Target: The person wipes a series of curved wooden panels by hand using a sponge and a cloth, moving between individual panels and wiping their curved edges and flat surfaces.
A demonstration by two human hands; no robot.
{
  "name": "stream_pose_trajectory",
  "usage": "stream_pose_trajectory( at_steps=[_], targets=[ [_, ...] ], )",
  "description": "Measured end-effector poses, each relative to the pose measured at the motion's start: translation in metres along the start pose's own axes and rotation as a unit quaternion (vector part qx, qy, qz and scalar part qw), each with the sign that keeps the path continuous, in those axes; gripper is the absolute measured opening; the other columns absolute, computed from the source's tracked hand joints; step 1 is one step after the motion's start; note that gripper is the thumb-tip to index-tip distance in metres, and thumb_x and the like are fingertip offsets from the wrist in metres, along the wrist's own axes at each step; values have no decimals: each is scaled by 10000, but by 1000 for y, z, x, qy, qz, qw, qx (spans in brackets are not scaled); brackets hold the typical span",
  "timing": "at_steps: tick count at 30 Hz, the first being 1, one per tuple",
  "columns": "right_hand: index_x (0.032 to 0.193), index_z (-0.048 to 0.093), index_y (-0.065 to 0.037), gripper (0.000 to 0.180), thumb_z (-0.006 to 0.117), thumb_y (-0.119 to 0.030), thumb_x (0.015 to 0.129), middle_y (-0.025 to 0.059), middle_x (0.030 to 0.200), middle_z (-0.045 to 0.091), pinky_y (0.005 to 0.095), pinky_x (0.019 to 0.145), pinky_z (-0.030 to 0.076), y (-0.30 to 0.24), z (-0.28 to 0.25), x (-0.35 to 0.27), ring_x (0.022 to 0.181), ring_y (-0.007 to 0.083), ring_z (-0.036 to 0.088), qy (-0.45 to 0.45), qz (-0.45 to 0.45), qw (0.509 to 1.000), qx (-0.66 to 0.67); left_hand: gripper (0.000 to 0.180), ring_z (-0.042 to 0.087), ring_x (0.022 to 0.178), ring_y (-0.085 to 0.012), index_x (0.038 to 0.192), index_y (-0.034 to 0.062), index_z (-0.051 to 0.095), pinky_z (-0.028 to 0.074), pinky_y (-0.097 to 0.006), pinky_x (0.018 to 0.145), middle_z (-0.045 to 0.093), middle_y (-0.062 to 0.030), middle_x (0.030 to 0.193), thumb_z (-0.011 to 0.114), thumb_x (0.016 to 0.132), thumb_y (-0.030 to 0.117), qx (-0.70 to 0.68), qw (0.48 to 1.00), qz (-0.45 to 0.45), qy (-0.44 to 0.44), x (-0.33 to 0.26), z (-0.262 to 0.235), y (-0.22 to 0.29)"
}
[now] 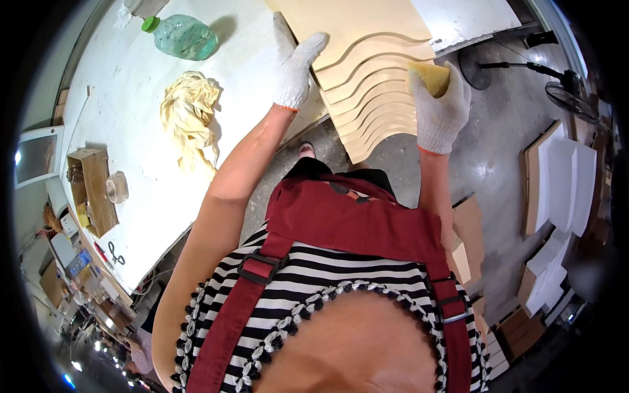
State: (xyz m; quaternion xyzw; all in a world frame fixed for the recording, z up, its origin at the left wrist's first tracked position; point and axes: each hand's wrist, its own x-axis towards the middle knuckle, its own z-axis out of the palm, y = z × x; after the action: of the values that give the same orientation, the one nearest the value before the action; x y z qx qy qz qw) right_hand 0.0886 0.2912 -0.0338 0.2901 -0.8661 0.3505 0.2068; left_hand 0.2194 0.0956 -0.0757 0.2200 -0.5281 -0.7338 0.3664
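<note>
Pale wooden panels (367,72) with wavy ends lie stepped one over another, their near ends jutting past the white table's edge. At their left side is my left hand (295,69) in a white knit glove, its fingers stretched out and its thumb apart, touching the panel edge. A matching glove covers my right hand (440,112), which is closed around a yellow sanding pad (432,77). That pad is against the right edge of the wavy ends. My right palm and part of the pad's underside are hidden.
On the white table (144,150) are a green-capped bottle (185,37), a crumpled cream cloth (190,114), an open cardboard box (95,190), a small clear jar (118,187) and black scissors (116,253). A fan (570,98) and stacked white boards (557,177) stand at right.
</note>
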Motion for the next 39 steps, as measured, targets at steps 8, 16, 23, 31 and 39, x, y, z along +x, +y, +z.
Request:
stream_pose_trajectory(
  at_steps=[8,16,23,31,39],
  targets=[
    [1208,653,-63,531,843,-242,747,121,1035,669,415,839,551,-25,4,-7,957,321,663,-65,-33,997,13,941,464,1365,-232,1629,37,45,383,-356,1152,374,-164,1557,666,933,162,-8,999,39,-3,5,-7,-9],
    [1213,650,-25,576,842,-282,735,171,1093,688,403,924,527,-49,-14,-13,1046,360,655,-333,-55,925,171,988,438,1382,-243,1625,8,6,387,-361,1153,333,-187,1583,682,923,166,34,999,37,1,8,-6,-13],
    [1263,644,-17,639,873,-254,716,174,1145,679,350,910,531,-25,-49,-15,1051,284,667,-269,84,924,257,1006,462,1366,-250,1632,33,-15,397,-365,1139,356,-181,1570,675,924,217,18,1000,3,10,4,-12,-9],
    [1180,675,-39,524,867,-234,734,101,979,663,372,805,553,-5,-6,5,878,277,666,-35,11,999,4,1016,476,1347,-244,1637,60,-25,396,-363,1131,371,-168,1558,678,922,223,20,999,32,-6,6,-4,-4],
    [1183,667,-62,562,883,-253,700,120,1005,667,430,831,545,-29,-5,-9,967,338,644,-131,-68,986,80,1022,480,1333,-243,1639,63,-2,397,-372,1125,392,-167,1536,693,911,243,18,1000,-11,17,3,-4,-3]
  ],
)
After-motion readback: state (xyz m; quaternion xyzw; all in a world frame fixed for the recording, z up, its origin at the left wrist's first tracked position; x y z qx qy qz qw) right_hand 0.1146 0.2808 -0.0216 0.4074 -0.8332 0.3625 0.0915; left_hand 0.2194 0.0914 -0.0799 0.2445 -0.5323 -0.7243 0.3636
